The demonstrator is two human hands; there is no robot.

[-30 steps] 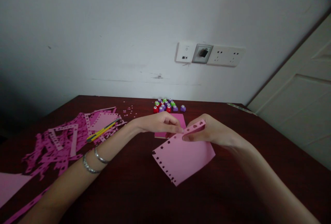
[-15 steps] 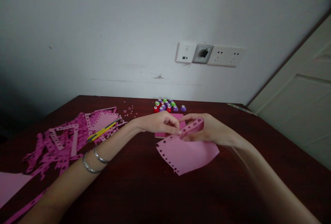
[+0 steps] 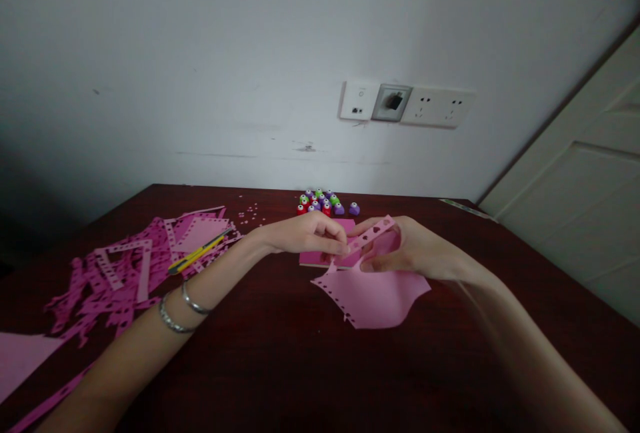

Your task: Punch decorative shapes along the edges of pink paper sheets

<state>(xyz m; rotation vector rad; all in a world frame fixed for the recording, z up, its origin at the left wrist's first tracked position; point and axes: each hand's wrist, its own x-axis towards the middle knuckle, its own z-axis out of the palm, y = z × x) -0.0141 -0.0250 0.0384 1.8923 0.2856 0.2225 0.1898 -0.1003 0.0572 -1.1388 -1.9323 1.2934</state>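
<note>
My left hand (image 3: 313, 233) pinches a narrow pink paper strip (image 3: 376, 232) with punched heart-shaped holes between thumb and fingers. The pink paper sheet (image 3: 383, 300) is gripped by my right hand (image 3: 423, 250), thumb in front and fingers behind. The sheet bends and hangs below both hands, a row of small punched holes along its left edge. The strip slants up to the right across the right hand's fingers; whether its far end still joins the sheet is hidden. Behind the hands lies a stack of pink paper (image 3: 313, 258) on the table, partly covered by them.
Several small red, green and purple craft punches (image 3: 323, 204) stand at the table's back. To the left lies a pile of punched pink scraps (image 3: 135, 263) with a yellow utility knife (image 3: 200, 252) on it. A pink sheet (image 3: 23, 360) lies at the near left. Sockets (image 3: 437, 108) are on the wall.
The strip has lifted and parted further from the sheet, its upper end now flatter. The sheet has shifted slightly right and curled more. Both hands keep their grip.
</note>
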